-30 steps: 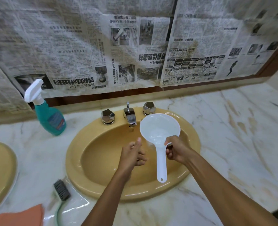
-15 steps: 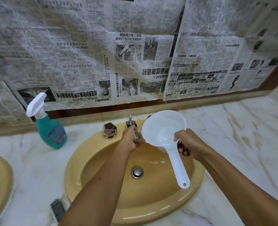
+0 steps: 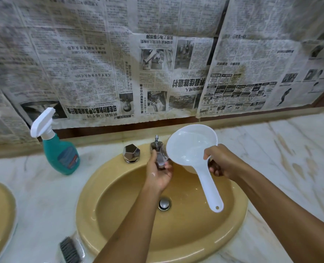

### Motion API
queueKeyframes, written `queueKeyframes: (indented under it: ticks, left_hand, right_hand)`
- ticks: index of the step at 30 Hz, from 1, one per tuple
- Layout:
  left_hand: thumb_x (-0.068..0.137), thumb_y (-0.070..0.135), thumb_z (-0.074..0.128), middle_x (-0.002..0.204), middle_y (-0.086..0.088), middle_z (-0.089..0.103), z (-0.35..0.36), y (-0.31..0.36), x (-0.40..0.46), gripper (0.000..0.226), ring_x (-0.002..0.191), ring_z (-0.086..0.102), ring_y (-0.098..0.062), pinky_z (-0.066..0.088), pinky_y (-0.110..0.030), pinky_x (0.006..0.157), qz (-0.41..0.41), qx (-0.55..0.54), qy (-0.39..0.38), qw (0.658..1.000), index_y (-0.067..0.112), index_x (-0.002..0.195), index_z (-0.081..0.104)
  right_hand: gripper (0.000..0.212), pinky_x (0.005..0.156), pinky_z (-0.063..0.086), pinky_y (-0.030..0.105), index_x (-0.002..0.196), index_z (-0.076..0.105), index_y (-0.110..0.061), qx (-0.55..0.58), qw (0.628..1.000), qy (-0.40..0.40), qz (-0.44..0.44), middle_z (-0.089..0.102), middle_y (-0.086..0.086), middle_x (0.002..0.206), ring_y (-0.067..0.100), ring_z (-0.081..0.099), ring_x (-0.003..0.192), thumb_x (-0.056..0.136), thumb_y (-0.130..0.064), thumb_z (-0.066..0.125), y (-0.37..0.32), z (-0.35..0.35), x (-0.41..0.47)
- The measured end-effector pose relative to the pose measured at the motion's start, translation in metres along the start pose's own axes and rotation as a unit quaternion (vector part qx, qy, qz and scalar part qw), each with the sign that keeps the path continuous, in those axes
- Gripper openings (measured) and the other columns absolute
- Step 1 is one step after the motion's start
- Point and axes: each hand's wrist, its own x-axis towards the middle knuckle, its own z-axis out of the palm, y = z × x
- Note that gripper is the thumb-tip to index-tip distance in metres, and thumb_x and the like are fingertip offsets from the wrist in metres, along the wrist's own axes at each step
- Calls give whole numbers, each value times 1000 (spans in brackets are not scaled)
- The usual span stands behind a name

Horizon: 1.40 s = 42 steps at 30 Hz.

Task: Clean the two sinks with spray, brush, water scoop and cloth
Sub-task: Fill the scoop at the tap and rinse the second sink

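My right hand grips the white scoop by its handle, bowl tilted over the tan sink's back rim, water pooled inside. My left hand curls round the chrome tap. Spray stands at the bench's back edge; brush lies near the front.
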Motion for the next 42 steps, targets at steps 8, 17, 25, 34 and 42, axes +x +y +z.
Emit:
queueKeyframes:
  ticks: [8, 17, 25, 34, 42]
  left_hand:
    - [103, 25, 28, 62, -11, 62, -5, -43, -13, 38, 47, 51, -18, 41, -19, 41, 2, 59, 98, 993, 7, 86, 56]
    - [101, 6, 47, 100, -5, 66, 21, -79, 15, 20, 91, 66, -23, 57, -33, 72, 262, 505, 149, 809, 21, 98, 61]
    - [95, 26, 60, 134, -10, 44, 63, -59, 88, 40, 125, 37, -29, 40, -39, 97, 292, 821, 186, 454, 20, 132, 46]
    - [99, 32, 45, 105, 0, 63, 99, -75, 118, 20, 108, 53, -24, 34, -38, 96, 144, 961, 211, 107, 28, 105, 65]
    - [97, 52, 13, 156, -31, 21, 64, -161, 111, 68, 145, 12, -48, 8, -60, 117, 172, 974, 89, 119, 15, 153, 25]
  right_hand:
    - [13, 43, 27, 20, 84, 55, 5, -26, 1000, -13, 10, 49, 9, 45, 16, 38, 39, 81, -5, 47, 4, -25, -10]
    - [11, 45, 22, 20, 79, 53, 5, -97, 995, 5, -20, 49, 9, 40, 17, 35, 36, 81, -2, 45, -14, -81, 16]
    - [10, 43, 23, 20, 78, 53, 4, -134, 989, -16, -57, 52, 9, 40, 17, 36, 35, 81, -2, 45, -29, -111, 61]
    - [8, 43, 23, 21, 78, 49, -1, -181, 981, -38, -62, 48, 5, 35, 15, 37, 30, 84, -5, 46, -17, -153, 95]
    - [8, 47, 28, 26, 86, 52, -1, -228, 972, -12, -61, 50, 9, 38, 17, 41, 31, 81, -5, 47, 25, -200, 94]
